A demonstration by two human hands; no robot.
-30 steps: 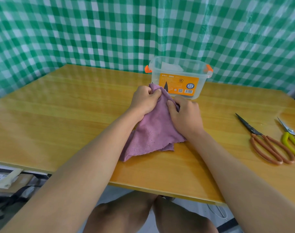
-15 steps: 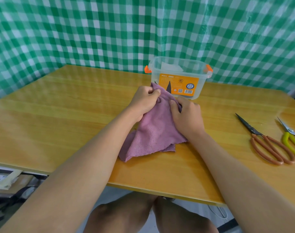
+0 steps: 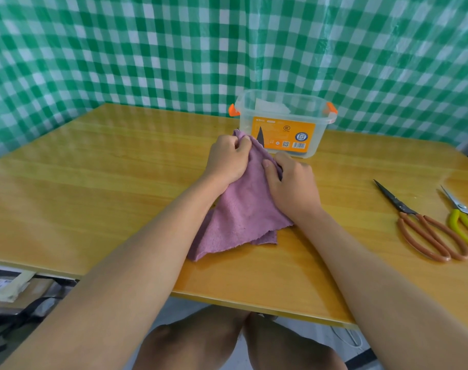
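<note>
Your blade [image 3: 260,135] pokes out of the cloth [image 3: 243,209] at frame centre, its long axis running away from you, tip toward the box [image 3: 283,121]. Your left hand [image 3: 228,158] pinches the cloth just beside the tip. Your right hand [image 3: 291,182], lower, curls round the wrapped part. The box's orange label shows what looks like a CCC mark; the rest is unreadable. Red scissors [image 3: 425,228] and yellow scissors [image 3: 465,222] lie at right on the tabletop [image 3: 120,182].

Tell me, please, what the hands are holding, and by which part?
Both hold the purple cloth: the left hand grips its bunched upper end, where a dark blade tip pokes out; the right hand grips its right edge lower down.
</note>
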